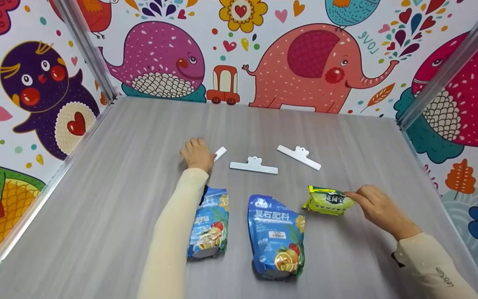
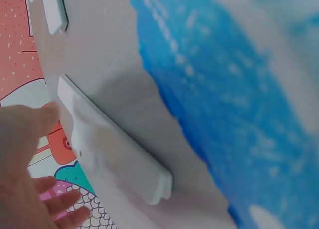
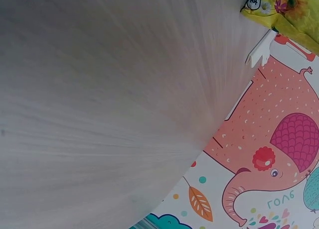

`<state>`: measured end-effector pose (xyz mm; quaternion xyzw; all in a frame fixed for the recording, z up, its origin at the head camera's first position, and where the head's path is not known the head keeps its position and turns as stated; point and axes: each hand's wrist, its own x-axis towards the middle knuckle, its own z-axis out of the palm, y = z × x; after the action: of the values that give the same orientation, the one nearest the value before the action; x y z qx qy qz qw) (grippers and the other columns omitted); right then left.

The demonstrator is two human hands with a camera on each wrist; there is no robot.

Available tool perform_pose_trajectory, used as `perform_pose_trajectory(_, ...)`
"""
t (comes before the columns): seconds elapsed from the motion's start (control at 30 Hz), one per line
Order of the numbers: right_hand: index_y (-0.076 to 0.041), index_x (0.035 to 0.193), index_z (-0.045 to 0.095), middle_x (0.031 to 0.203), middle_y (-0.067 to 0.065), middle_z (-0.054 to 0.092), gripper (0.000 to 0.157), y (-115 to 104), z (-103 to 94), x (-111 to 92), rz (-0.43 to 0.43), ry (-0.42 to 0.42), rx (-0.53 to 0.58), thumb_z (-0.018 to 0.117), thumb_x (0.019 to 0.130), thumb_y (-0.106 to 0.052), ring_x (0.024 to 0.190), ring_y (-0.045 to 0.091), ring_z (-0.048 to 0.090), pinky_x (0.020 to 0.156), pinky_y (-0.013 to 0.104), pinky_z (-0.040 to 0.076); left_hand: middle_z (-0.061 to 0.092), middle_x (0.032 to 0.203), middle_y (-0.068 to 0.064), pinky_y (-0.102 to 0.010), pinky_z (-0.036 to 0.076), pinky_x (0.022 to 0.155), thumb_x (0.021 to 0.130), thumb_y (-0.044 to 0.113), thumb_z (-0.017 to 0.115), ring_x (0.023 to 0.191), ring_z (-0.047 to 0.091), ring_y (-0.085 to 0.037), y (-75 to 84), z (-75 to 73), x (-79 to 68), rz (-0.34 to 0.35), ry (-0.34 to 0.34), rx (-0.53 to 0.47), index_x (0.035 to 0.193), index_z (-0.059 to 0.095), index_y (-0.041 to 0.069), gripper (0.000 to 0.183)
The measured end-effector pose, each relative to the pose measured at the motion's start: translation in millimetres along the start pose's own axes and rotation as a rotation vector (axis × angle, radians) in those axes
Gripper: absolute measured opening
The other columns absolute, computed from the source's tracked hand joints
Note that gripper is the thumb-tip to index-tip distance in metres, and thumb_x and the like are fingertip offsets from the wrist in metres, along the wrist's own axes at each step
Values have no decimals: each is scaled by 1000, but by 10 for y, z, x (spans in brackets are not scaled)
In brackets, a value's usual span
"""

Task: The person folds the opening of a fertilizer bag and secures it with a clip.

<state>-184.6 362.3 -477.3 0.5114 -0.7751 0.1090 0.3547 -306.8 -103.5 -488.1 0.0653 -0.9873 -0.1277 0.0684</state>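
My left hand (image 1: 197,154) reaches over the leftmost white sealing clip (image 1: 220,154), hiding much of it. In the left wrist view the fingers are spread beside this clip (image 2: 117,147), with nothing between them. My right hand (image 1: 382,209) pinches the right end of a small yellow-green packet (image 1: 329,202); this packet (image 3: 294,15) shows at the top right corner of the right wrist view, the hand out of sight. A blue fertilizer pouch (image 1: 209,224) lies partly behind the left forearm. Another blue fertilizer pouch (image 1: 277,236) lies near the middle.
Two more white clips lie behind the pouches: the middle clip (image 1: 254,165) and the right clip (image 1: 299,157). The grey wood-grain table (image 1: 110,187) is bordered by walls (image 1: 230,50) with cartoon animals. Metal posts (image 1: 93,50) stand at the back corners.
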Motion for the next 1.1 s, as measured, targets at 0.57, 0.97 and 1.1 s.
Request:
perform_pose_trajectory(0.57,7,102,68,78,7,51,35,-19,-2,14,5,20,16,37,108,-8,69,19,45,61,27,38,50,135,-29,-56,37,99,98,48,58,124,44,-43,-2,-45,22,-101,-335,168,130,57,-8,65)
perform_pose_trajectory(0.97,7,102,68,78,7,52,36,-9,3,17,8,16,23,37,108,-8,68,18,44,60,27,37,63,119,-23,-51,40,93,89,43,73,114,51,-37,-3,-92,-19,-36,-220,132,111,71,-2,50)
perform_pose_trajectory(1.1,7,101,68,77,6,50,36,-9,6,18,8,14,24,35,108,-6,67,17,43,59,26,36,67,114,-22,-47,41,90,84,40,79,111,53,-35,7,-88,-18,-13,-170,121,104,74,-1,46)
